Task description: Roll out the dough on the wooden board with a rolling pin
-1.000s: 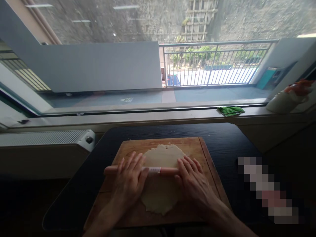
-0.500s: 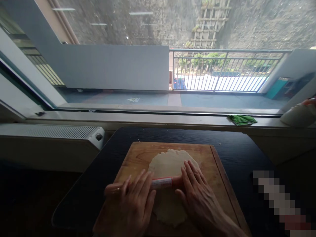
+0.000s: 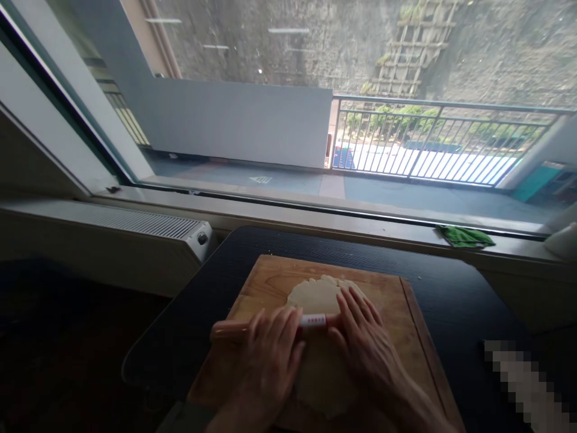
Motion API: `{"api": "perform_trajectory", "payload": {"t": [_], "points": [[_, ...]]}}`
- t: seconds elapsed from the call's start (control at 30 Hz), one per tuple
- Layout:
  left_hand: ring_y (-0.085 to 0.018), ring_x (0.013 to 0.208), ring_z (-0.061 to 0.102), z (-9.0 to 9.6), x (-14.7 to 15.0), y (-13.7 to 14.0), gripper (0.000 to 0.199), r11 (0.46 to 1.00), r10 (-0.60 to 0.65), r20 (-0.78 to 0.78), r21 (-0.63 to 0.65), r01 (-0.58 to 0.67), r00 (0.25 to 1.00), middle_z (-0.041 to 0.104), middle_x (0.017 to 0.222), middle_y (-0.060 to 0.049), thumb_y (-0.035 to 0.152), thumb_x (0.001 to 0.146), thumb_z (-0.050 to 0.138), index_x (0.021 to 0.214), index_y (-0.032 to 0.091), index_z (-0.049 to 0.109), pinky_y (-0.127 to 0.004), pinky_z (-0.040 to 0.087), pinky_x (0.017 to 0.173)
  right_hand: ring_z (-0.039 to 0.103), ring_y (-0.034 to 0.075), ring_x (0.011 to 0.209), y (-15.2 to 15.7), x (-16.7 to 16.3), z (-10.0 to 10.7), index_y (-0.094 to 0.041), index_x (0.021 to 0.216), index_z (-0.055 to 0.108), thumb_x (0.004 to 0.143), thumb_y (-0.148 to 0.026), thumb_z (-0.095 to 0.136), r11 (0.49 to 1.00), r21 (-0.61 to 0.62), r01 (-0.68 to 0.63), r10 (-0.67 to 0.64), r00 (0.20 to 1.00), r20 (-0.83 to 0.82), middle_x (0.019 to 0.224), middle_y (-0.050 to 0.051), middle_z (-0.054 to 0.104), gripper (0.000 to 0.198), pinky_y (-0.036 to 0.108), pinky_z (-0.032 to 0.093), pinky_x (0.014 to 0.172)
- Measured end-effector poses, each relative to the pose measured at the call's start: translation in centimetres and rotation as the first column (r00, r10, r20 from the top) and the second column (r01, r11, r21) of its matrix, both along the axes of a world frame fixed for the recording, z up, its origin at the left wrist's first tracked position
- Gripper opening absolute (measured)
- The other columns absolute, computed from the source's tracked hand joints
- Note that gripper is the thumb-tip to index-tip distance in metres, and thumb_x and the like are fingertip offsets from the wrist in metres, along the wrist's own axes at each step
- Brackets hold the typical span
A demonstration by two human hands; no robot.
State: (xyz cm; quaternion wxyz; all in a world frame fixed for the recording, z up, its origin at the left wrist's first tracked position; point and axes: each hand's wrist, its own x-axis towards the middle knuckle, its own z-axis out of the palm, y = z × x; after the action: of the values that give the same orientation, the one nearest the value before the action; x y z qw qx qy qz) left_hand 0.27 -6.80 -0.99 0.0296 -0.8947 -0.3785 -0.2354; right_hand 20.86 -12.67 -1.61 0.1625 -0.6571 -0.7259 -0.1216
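Both hands palm-down on the pin (image 3: pixel 313 322), wrists coming in from the near side. Left hand (image 3: pixel 273 349): fingers close together, draped over the pin, thumb apart on the near side; slightly blurred. Right hand (image 3: pixel 363 325): fingers extended, slightly fanned, tips past the pin, thumb angled in toward the left hand. Neither is clenched; both press from above. Pin's left end sticks out beyond the left fingers; its label shows in the gap between the hands. Dough (image 3: pixel 315 294) is a flat sheet under the pin, spreading ahead of the fingertips and back between the wrists. Versus half a second ago: pin is farther up the dough, left hand has slid inward, so the gap is narrower and more of the pin's left end is exposed. View has swung too. Board (image 3: pixel 387 300) sits under the hands on a dark table (image 3: pixel 189 325). Ahead of the fingertips: sill (image 3: pixel 383 225), window, railing (image 3: pixel 442 138) outside. Green cloth (image 3: pixel 466 236) on the sill, ahead and right of the right fingers. Radiator (image 3: pixel 135 225) ahead and left of the left fingers.
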Motion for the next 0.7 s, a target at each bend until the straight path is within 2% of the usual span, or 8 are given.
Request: {"api": "perform_trajectory", "payload": {"t": [0.07,0.13,0.27,0.37,0.47,0.53,0.6,0.7], "points": [[-0.021,0.114,0.048,-0.3,-1.3,-1.5,0.046,0.999,-0.048,0.001,-0.019,0.048,0.999,0.058,0.124,-0.004,0.018,0.088,0.043,0.133,0.024,0.044,-0.042,0.027,0.104,0.029,0.027,0.134,-3.1,0.1,-1.2,-0.009,0.139,0.034,0.090,-0.031,0.043,0.992,0.097,-0.082,0.076,0.996,0.055,0.142,0.014,0.039,0.054,0.043,0.031,0.106],[-0.020,0.110,0.049,0.1,-1.5,-1.9,0.050,0.995,-0.054,-0.007,-0.083,0.053,0.999,0.058,0.121,-0.002,0.013,0.085,0.044,0.133,0.027,0.044,-0.041,0.029,0.102,0.038,0.024,0.129,-4.4,0.8,-1.5,-0.013,0.138,0.036,0.090,-0.024,0.043,0.986,0.117,-0.122,0.118,0.992,0.041,0.135,0.011,0.049,0.050,0.041,0.033,0.105],[-0.022,0.101,0.051,1.6,1.7,-1.5,0.042,0.977,-0.052,-0.002,-0.206,0.050,0.999,0.060,0.112,-0.003,0.021,0.086,0.047,0.127,0.030,0.051,-0.043,0.036,0.095,0.054,0.019,0.113,-4.4,4.7,0.0,-0.022,0.127,0.049,0.091,-0.027,0.043,0.994,-0.041,-0.099,0.095,0.991,-0.095,0.120,0.005,0.060,0.037,0.038,0.038,0.104],[-0.022,0.100,0.052,2.2,4.4,-1.5,0.036,0.956,-0.131,0.007,-0.262,0.128,0.991,0.059,0.113,-0.003,0.029,0.089,0.043,0.124,0.030,0.052,-0.041,0.040,0.092,0.054,0.022,0.112,-5.7,8.4,0.8,-0.026,0.122,0.054,0.089,-0.035,0.046,0.991,-0.130,-0.028,0.009,0.990,-0.144,0.117,0.006,0.061,0.035,0.039,0.044,0.097],[-0.022,0.107,0.050,2.3,5.8,-0.9,0.034,0.955,-0.129,0.013,-0.268,0.128,0.992,0.058,0.117,-0.003,0.034,0.092,0.038,0.122,0.030,0.053,-0.043,0.037,0.095,0.055,0.024,0.110,-7.3,10.2,0.6,-0.027,0.116,0.059,0.089,-0.040,0.046,0.989,-0.144,0.039,-0.063,0.983,-0.170,0.115,0.007,0.061,0.033,0.038,0.049,0.090],[-0.024,0.117,0.045,2.2,6.9,0.7,0.038,0.968,-0.102,0.005,-0.228,0.100,0.995,0.056,0.124,-0.003,0.037,0.093,0.034,0.126,0.028,0.050,-0.047,0.030,0.102,0.052,0.023,0.115,-6.9,10.0,0.3,-0.026,0.115,0.060,0.090,-0.041,0.043,0.990,-0.129,0.050,-0.069,0.986,-0.154,0.119,0.007,0.060,0.034,0.038,0.047,0.092],[-0.026,0.126,0.038,2.3,8.4,2.9,0.042,0.978,-0.087,-0.019,-0.191,0.081,0.996,0.052,0.131,-0.004,0.040,0.094,0.031,0.129,0.025,0.048,-0.051,0.022,0.108,0.044,0.023,0.123,-5.1,9.2,0.4,-0.025,0.117,0.059,0.091,-0.041,0.040,0.990,-0.113,0.084,-0.096,0.990,-0.101,0.124,0.005,0.057,0.036,0.040,0.041,0.099],[-0.028,0.128,0.037,2.5,10.7,5.7,0.047,0.971,-0.052,-0.096,-0.239,0.028,0.994,0.053,0.132,-0.008,0.045,0.094,0.027,0.126,0.020,0.051,-0.053,0.022,0.107,0.038,0.024,0.129,-2.0,8.3,0.6,-0.020,0.119,0.058,0.093,-0.041,0.034,0.973,-0.066,0.223,-0.225,0.974,-0.019,0.128,0.007,0.055,0.041,0.045,0.034,0.104]]}}
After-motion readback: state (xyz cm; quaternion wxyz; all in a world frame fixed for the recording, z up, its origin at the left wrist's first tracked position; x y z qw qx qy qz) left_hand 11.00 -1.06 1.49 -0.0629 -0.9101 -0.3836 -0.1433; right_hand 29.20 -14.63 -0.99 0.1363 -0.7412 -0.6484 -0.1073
